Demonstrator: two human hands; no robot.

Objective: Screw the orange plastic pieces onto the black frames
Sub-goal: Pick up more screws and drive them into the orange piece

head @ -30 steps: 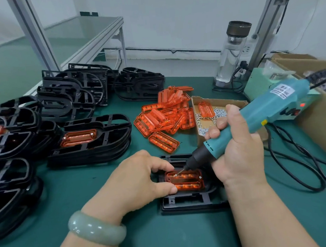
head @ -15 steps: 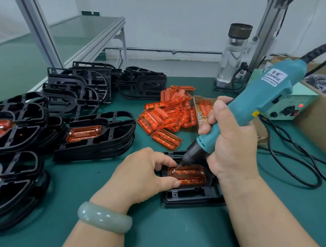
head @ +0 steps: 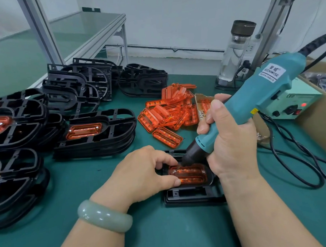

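Green worktop (head: 166,238), head view. A black frame (head: 192,195) lies flat near the front, between the two hands, with an orange piece (head: 189,174) seated in it. One screw head shows at the piece's right end; the left end is under the driver tip.

Left hand (head: 142,173) — fingers curled together, thumb and forefinger pressing on the left edge of the orange piece and frame. It hides the frame's left part. A pale green bangle (head: 104,218) sits on that wrist.

Right hand (head: 231,143) — fingers clamped around the teal electric screwdriver (head: 253,101), tilted, black nose down at the piece's upper left corner. The bit itself is too small to make out clearly. This hand covers the frame's right side.

Behind: a loose heap of orange pieces (head: 169,111), touching a small cardboard box (head: 201,101) holding screws, largely hidden by the right hand. To the left, stacks of black frames (head: 95,134), some already carrying orange pieces; the leftmost are cut off by the edge. The driver's cable (head: 296,162) loops on the worktop at right, near a pale control box (head: 296,104) with a red lamp lit. A clear bottle (head: 234,54) stands at the back.
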